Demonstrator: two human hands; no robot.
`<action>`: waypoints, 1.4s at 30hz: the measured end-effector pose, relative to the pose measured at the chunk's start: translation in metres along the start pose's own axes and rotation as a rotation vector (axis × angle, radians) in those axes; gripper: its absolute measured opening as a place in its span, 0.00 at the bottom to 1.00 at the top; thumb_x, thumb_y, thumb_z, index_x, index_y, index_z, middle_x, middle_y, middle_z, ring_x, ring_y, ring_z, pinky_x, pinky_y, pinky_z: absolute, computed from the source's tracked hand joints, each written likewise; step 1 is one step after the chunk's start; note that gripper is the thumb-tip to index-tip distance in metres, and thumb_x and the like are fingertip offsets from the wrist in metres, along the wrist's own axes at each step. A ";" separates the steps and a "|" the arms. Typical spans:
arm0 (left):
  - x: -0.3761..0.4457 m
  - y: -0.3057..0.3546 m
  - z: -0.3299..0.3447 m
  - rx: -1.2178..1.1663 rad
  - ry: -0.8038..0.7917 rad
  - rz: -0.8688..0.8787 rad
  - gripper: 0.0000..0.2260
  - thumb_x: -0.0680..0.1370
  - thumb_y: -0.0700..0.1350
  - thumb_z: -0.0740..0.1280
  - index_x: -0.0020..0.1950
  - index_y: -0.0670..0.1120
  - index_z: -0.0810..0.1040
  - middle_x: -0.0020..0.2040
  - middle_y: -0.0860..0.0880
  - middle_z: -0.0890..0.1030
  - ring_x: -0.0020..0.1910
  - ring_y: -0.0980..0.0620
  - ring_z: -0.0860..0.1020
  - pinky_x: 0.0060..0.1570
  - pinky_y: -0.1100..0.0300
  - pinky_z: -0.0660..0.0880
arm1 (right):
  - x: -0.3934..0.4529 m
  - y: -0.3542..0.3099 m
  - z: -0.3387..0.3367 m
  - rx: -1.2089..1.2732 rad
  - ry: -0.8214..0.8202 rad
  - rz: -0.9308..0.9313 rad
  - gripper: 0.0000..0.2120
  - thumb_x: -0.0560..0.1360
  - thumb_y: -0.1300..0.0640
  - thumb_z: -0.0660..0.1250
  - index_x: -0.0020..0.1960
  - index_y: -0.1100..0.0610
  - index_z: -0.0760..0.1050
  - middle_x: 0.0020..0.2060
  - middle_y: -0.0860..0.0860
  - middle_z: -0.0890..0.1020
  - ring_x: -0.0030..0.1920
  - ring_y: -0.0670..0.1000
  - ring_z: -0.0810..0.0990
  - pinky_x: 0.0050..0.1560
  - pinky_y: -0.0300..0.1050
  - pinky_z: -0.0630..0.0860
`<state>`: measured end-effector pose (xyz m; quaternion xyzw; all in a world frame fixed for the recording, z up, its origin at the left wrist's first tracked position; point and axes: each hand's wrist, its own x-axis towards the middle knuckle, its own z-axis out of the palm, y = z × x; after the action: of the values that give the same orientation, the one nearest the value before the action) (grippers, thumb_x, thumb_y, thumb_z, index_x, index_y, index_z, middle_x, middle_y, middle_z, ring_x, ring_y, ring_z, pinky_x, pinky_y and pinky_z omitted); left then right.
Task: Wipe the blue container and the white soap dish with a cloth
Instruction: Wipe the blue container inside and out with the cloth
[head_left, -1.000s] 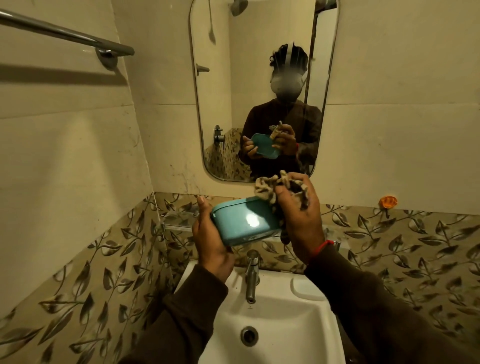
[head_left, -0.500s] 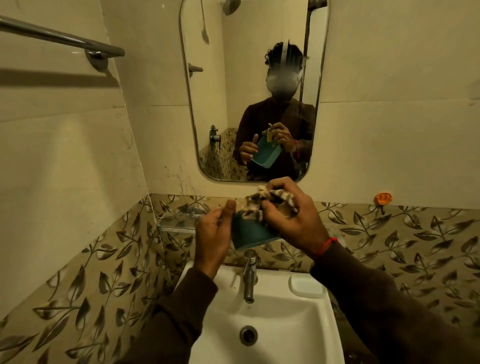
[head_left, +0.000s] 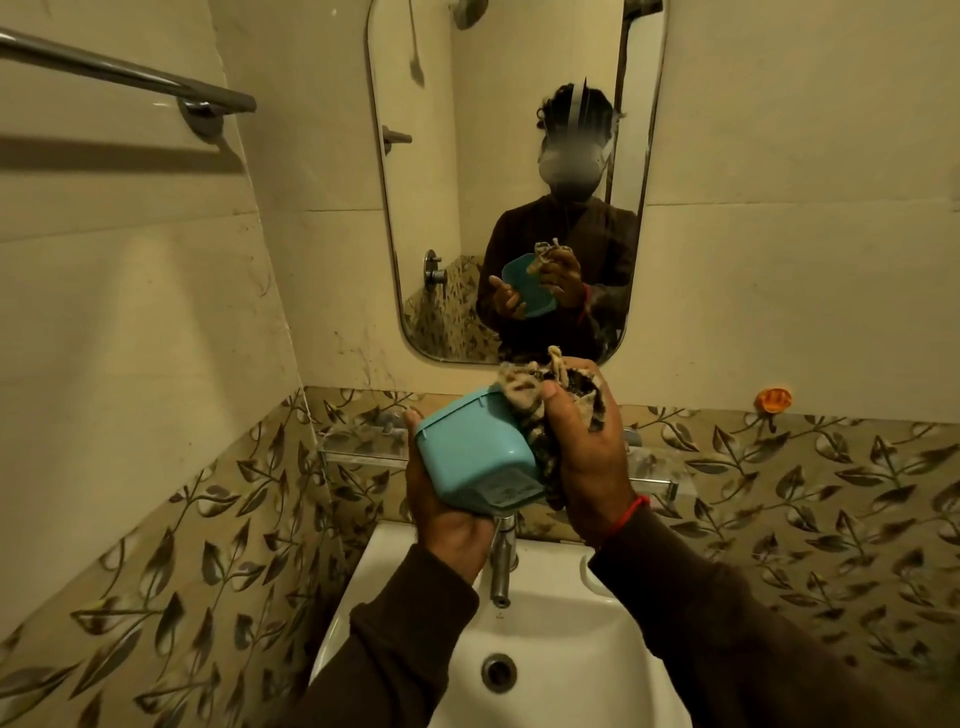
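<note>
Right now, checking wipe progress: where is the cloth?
In the head view, the cloth is bunched in the right hand, against the blue container, above the tap.

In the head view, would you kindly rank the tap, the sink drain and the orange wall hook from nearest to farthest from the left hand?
1. Tap: just below and right of the left hand.
2. Sink drain: lower, in the basin.
3. Orange wall hook: far right on the wall.

Two hands, left hand (head_left: 447, 514) and right hand (head_left: 589, 457). One blue container (head_left: 472, 457), one patterned cloth (head_left: 540, 400), one white sink (head_left: 561, 644), one chrome tap (head_left: 502, 566), one mirror (head_left: 467, 182), one towel rail (head_left: 119, 70), one glass shelf (head_left: 363, 449).
</note>
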<state>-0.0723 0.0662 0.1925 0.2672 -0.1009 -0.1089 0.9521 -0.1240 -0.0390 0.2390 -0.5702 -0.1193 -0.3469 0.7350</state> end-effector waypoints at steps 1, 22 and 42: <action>0.001 0.002 -0.002 -0.032 -0.009 0.002 0.28 0.82 0.62 0.54 0.48 0.48 0.89 0.46 0.44 0.88 0.42 0.47 0.87 0.39 0.54 0.84 | 0.000 0.001 -0.003 -0.046 -0.001 -0.013 0.11 0.74 0.46 0.66 0.53 0.50 0.76 0.49 0.57 0.83 0.51 0.60 0.82 0.50 0.58 0.80; -0.011 0.034 0.002 0.550 0.043 0.185 0.15 0.73 0.62 0.67 0.43 0.52 0.83 0.44 0.44 0.87 0.45 0.42 0.87 0.37 0.53 0.83 | 0.008 -0.002 -0.023 -0.165 -0.064 -0.096 0.09 0.75 0.49 0.64 0.53 0.49 0.74 0.48 0.49 0.82 0.52 0.54 0.82 0.48 0.52 0.82; 0.002 0.026 0.030 0.657 -0.009 0.197 0.27 0.73 0.71 0.62 0.47 0.47 0.83 0.45 0.47 0.87 0.45 0.48 0.87 0.42 0.53 0.84 | 0.010 -0.007 -0.004 -0.306 -0.175 -0.247 0.08 0.75 0.51 0.65 0.52 0.51 0.72 0.44 0.46 0.81 0.45 0.48 0.82 0.43 0.42 0.80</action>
<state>-0.0741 0.0726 0.2313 0.5481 -0.1602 0.0207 0.8207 -0.1223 -0.0468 0.2492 -0.6841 -0.1977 -0.3974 0.5788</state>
